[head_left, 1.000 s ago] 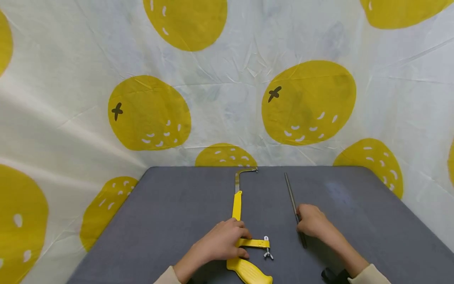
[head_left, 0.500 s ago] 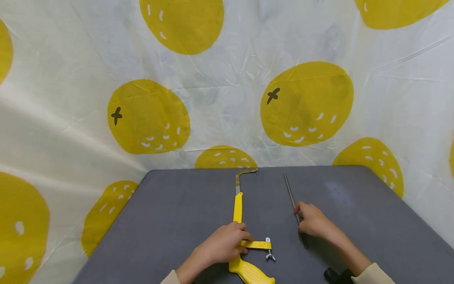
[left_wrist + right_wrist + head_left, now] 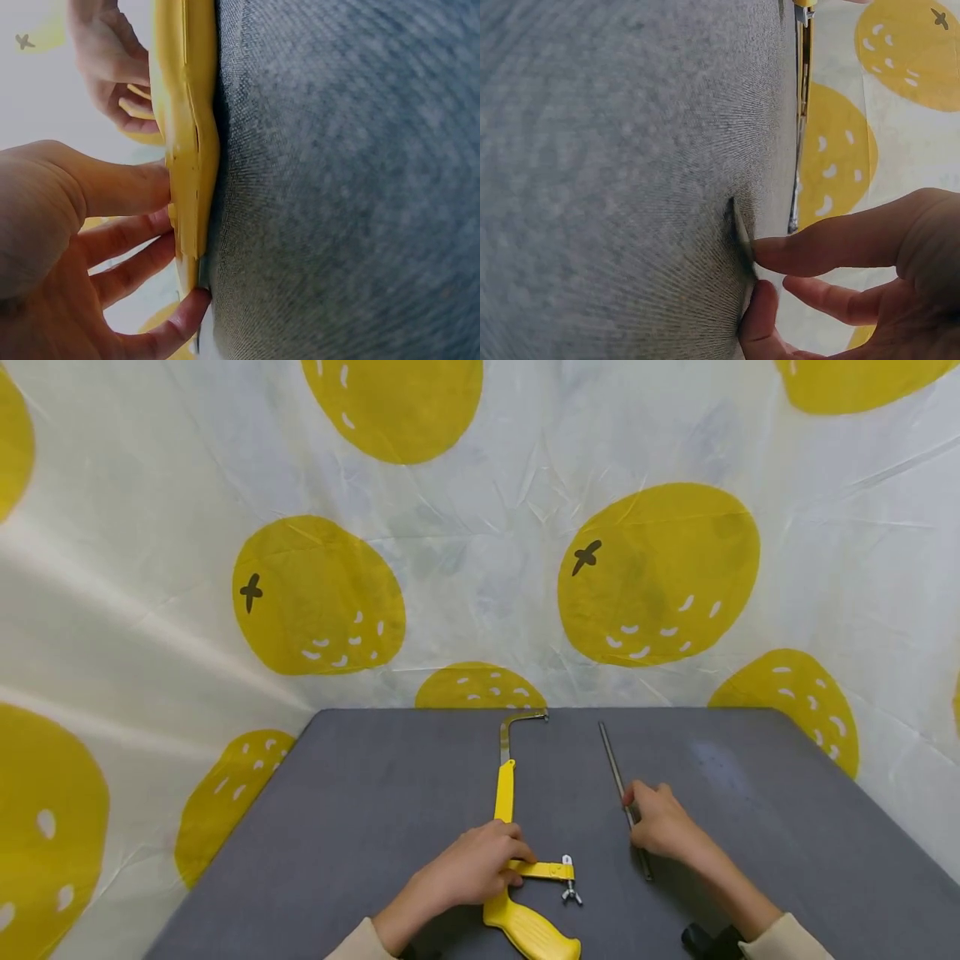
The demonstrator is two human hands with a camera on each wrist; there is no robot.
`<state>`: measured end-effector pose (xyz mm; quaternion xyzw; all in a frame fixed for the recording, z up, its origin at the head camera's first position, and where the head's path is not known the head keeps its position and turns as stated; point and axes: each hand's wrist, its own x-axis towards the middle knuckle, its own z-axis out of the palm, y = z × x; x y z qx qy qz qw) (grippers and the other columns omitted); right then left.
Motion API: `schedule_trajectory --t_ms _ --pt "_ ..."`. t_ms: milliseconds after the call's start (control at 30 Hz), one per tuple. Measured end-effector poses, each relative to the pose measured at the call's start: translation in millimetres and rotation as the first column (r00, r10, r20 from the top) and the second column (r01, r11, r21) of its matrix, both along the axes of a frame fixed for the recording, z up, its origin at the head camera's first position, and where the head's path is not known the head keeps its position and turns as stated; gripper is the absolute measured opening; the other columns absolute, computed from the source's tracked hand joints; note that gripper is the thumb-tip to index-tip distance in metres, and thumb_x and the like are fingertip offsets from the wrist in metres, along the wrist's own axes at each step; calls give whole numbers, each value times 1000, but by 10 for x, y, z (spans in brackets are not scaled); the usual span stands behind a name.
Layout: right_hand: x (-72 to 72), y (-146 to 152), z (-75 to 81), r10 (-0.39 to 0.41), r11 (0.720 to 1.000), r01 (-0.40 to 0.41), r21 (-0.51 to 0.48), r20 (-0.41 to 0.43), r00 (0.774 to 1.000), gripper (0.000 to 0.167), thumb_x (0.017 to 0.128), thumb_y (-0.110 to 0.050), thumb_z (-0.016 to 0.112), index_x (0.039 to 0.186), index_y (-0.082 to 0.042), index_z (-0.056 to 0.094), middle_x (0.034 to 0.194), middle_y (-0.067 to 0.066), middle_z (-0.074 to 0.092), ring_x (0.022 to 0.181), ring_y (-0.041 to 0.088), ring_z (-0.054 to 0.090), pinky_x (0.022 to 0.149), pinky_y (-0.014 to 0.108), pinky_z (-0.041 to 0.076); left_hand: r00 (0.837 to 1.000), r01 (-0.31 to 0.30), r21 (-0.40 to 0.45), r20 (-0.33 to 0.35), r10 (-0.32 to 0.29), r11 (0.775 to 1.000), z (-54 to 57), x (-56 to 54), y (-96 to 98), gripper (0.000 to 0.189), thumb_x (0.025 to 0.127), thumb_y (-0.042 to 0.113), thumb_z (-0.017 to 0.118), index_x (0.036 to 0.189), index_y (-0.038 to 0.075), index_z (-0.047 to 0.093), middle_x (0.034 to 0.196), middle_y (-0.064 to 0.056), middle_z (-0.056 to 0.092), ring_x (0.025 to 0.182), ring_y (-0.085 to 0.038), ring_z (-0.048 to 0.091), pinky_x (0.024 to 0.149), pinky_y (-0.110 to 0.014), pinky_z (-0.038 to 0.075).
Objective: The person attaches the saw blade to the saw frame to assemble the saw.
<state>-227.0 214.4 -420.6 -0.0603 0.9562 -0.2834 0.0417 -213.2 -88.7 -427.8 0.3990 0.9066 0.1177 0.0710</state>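
A yellow hacksaw frame [image 3: 504,793] lies flat on the dark grey table, its bare metal end hooked toward the far edge and its handle [image 3: 536,933] nearest the person. My left hand [image 3: 480,864] grips the frame just ahead of the handle, thumb and fingers spread along it. A short yellow arm with a metal wing nut [image 3: 572,893] points right from there. To the right, my right hand [image 3: 663,827] pinches a thin grey hacksaw blade [image 3: 613,764] at its middle. Close up, the blade [image 3: 740,229] lies along the cloth surface between thumb and fingers.
The grey table [image 3: 390,785] carries both things. Right behind it and along its left hangs a pale curtain [image 3: 480,585] printed with large yellow fruit. A black object [image 3: 705,942] sits by the right sleeve.
My right fingers shift slightly on the blade, which turns a little with its far tip leftward. My left hand stays on the frame. The head view sways slightly.
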Motion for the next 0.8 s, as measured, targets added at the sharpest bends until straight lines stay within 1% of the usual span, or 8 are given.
schedule_trajectory --t_ms 133,233,367,467,533,633,733,800 --pt "-33 -7 16 -5 1000 6 -8 41 999 45 73 9 66 116 0 58 108 26 49 88 32 42 65 38 38 1000 -15 -9 19 15 1000 30 -18 6 29 90 20 81 118 27 78 100 13 63 87 -1 51 74 -20 46" --pt "-39 -22 5 -9 1000 9 1 48 999 42 73 10 70 112 -3 61 108 25 50 88 31 42 65 38 39 999 -22 -16 30 22 1000 42 -15 14 29 90 20 81 118 28 78 100 13 63 87 -1 51 74 -20 46" --pt "-37 -32 -29 23 1000 -23 -10 1 1000 36 69 11 74 100 -5 62 97 17 52 82 26 42 64 36 38 999 -25 -6 27 26 1000 36 -7 27 28 90 21 80 118 27 78 100 13 64 84 1 53 74 -19 48" --pt "-32 -6 -27 74 996 -74 -40 -3 997 31 69 11 72 93 -6 60 83 9 52 73 22 42 62 35 36 1000 -21 -9 -7 20 1000 33 1 41 27 91 21 80 117 28 78 100 13 65 84 1 55 74 -18 49" --pt "-22 19 -6 103 993 -101 -67 34 994 26 73 11 71 91 -5 59 73 6 52 66 20 47 59 34 40 999 -19 -27 -44 18 999 33 7 54 26 91 22 80 115 29 78 101 13 65 85 0 56 74 -20 50" --pt "-5 58 22 133 985 -114 -133 151 979 22 78 9 70 93 -4 59 66 5 50 59 20 54 57 35 49 995 -22 -63 -96 16 998 26 29 68 24 91 23 80 113 31 78 100 14 66 86 -2 56 73 -24 48" --pt "-27 98 20 167 967 -106 -232 259 951 23 81 10 69 98 -1 60 65 6 52 62 22 60 61 37 57 991 -28 -82 -129 17 996 6 47 63 23 91 24 80 112 32 78 101 14 67 87 -3 56 70 -27 44" --pt "-62 141 10 211 941 -114 -318 289 934 23 83 9 70 104 4 61 70 7 56 67 22 63 65 39 59 991 -27 -83 -133 15 996 -5 55 51 23 91 26 80 113 32 78 102 14 67 88 -4 56 70 -28 43"
